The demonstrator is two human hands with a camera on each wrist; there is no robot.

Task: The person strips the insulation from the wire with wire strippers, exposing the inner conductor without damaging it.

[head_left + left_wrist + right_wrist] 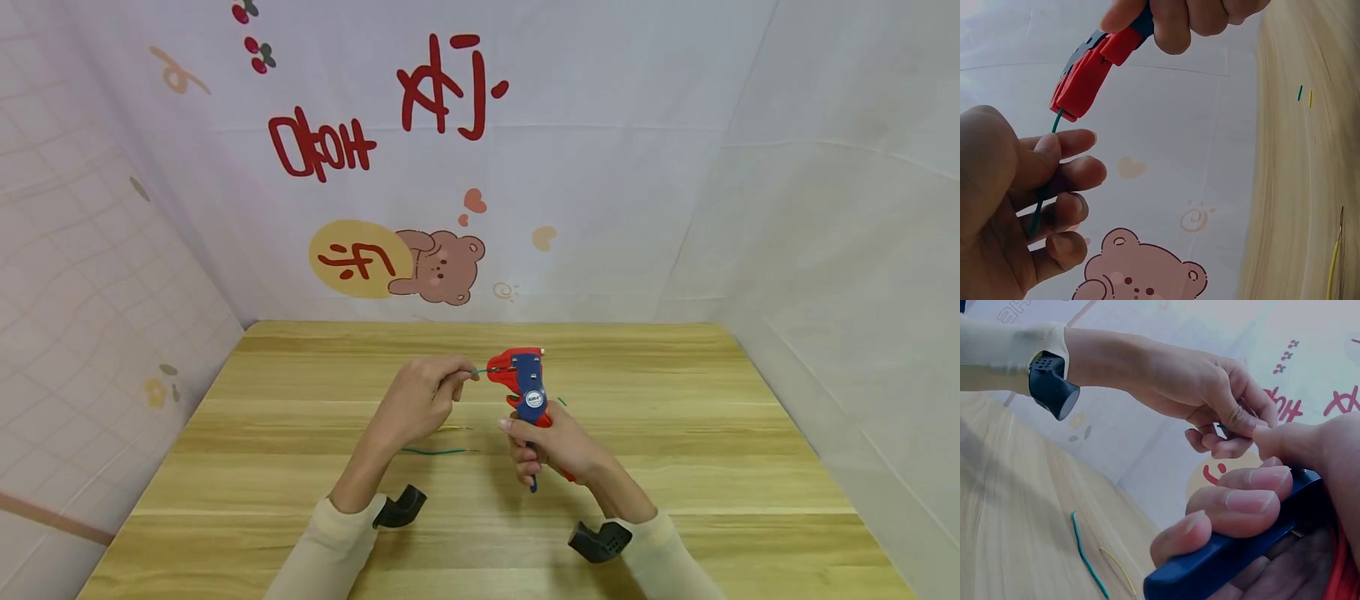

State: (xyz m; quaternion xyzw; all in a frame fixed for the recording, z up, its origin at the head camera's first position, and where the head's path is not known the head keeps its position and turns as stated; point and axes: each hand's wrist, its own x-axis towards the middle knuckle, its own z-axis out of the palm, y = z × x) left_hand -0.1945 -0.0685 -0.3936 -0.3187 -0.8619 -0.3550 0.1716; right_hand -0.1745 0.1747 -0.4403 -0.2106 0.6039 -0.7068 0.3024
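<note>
My left hand (423,396) pinches a green wire (1055,122) between thumb and forefinger. The far end of that wire runs into the red jaws of a red and blue wire stripper (529,383). Around the stripper's handles curl the fingers of my right hand (558,446), its thumb lying along the near side. In the right wrist view the blue handle (1210,565) shows under the fingertips. Part of the green wire is hidden behind the left fingers.
On the wooden table (300,500) below the left hand lie another green wire (435,452) and a yellow wire (1333,269) with a bare copper end. Small cut pieces, a green one (1300,93) and a yellow one (1310,99), lie farther right. A printed cloth (600,208) hangs behind the table.
</note>
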